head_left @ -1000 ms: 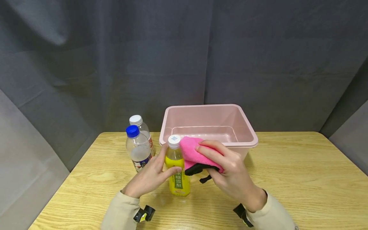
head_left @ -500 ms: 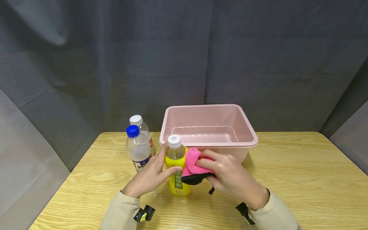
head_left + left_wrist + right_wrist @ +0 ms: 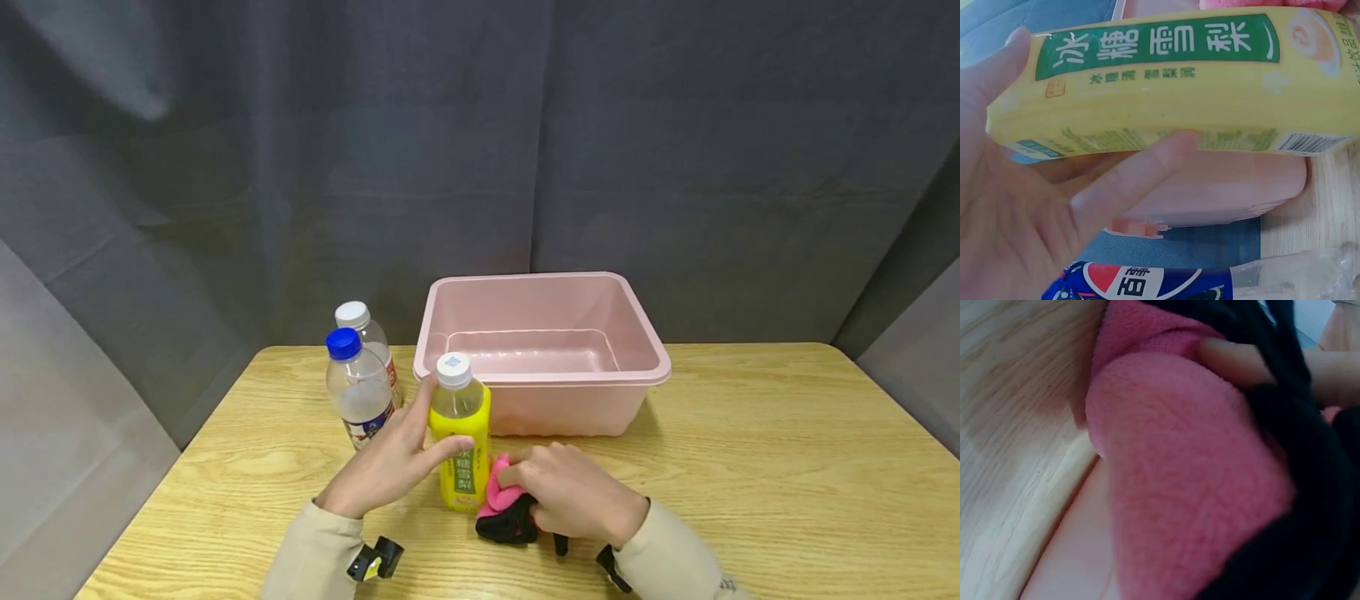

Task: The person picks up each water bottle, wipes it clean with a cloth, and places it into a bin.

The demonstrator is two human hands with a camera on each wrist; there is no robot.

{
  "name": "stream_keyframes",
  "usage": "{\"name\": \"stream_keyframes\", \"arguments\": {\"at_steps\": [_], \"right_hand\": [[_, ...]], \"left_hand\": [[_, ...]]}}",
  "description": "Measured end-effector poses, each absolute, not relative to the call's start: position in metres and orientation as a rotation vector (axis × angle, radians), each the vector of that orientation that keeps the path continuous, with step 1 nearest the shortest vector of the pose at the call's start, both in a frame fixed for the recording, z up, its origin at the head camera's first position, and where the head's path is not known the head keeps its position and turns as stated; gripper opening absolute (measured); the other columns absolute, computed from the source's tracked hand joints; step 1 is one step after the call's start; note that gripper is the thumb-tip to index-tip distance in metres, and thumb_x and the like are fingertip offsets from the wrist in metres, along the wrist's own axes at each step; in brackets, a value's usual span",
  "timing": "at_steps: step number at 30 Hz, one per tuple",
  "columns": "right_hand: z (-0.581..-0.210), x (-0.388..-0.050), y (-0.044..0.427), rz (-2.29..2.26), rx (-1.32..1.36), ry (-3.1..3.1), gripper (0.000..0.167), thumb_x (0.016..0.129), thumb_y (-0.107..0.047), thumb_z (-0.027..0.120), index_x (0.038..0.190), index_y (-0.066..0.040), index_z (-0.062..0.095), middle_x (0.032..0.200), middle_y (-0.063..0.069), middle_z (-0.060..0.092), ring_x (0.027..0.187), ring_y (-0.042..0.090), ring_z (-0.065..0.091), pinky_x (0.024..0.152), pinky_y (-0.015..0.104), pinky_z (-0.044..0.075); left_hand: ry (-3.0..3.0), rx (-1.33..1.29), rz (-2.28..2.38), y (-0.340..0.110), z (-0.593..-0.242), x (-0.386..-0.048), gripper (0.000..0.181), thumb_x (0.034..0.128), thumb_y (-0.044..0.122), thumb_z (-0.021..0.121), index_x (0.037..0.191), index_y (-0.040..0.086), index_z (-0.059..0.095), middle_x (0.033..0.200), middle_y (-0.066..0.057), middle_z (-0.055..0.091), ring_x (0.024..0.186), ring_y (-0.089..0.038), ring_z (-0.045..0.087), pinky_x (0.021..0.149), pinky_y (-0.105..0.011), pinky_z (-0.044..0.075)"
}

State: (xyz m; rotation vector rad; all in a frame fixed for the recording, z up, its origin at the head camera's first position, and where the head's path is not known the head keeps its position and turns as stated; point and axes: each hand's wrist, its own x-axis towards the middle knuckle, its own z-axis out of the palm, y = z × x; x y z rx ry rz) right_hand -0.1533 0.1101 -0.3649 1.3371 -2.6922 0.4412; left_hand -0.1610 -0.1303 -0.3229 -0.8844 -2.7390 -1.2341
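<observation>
In the head view a drink bottle [image 3: 463, 479] with a yellow label and white cap stands upright on the table. My left hand [image 3: 386, 462] grips it from the left, thumb across the front. The left wrist view shows the thumb and a finger around its yellow label [image 3: 1166, 112]. Low by the bottle's base, my right hand [image 3: 573, 492] holds a bunched pink cloth [image 3: 501, 496] with black edging, close to the tabletop. Fuzzy pink cloth [image 3: 1179, 437] fills most of the right wrist view, and a finger shows tucked into it. Most right fingers are hidden.
Behind the bottle sits a pink plastic basin [image 3: 555, 408] with nothing visible inside. To the left stand a blue-capped bottle [image 3: 360, 392] and a white-capped bottle [image 3: 375, 333]. A dark curtain [image 3: 480, 150] hangs behind the wooden table [image 3: 787, 467].
My right hand has moved down with the pink cloth, from beside the bottle's neck to its base. The left hand and the bottle have stayed in place.
</observation>
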Motion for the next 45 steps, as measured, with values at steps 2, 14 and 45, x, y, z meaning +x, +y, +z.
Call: {"name": "stream_keyframes", "arguments": {"at_steps": [2, 14, 45], "right_hand": [[-0.364, -0.154, 0.110, 0.442, 1.343, -2.676, 0.038, 0.063, 0.011, 0.073, 0.080, -0.021, 0.062, 0.083, -0.009, 0.054, 0.063, 0.006, 0.041, 0.054, 0.023, 0.036], [-0.337, -0.148, 0.118, 0.664, 1.183, -2.405, 0.045, 0.066, 0.014, 0.072, 0.101, -0.014, 0.076, 0.093, -0.006, 0.066, 0.080, 0.010, 0.064, 0.068, 0.030, 0.057], [-0.312, -0.145, 0.129, 0.838, 1.090, -1.983, 0.052, 0.067, 0.018, 0.076, 0.113, -0.005, 0.074, 0.114, 0.008, 0.069, 0.095, 0.026, 0.069, 0.093, 0.019, 0.049]], "left_hand": [[-2.738, -0.878, -1.227, -0.131, -0.323, -0.161, 0.083, 0.1000, 0.034, 0.066, 0.162, 0.015, 0.013, 0.147, -0.019, 0.051, 0.127, -0.035, 0.057, 0.105, -0.055, 0.046], [-2.747, -0.853, -1.206, -0.129, -0.325, -0.161, 0.086, 0.0989, 0.034, 0.068, 0.162, 0.012, 0.014, 0.145, -0.021, 0.052, 0.127, -0.035, 0.056, 0.106, -0.055, 0.045], [-2.648, -0.600, -1.262, -0.106, -0.319, -0.148, 0.083, 0.0899, 0.035, 0.079, 0.153, 0.006, 0.033, 0.139, -0.017, 0.046, 0.116, -0.032, 0.056, 0.099, -0.055, 0.050]]}}
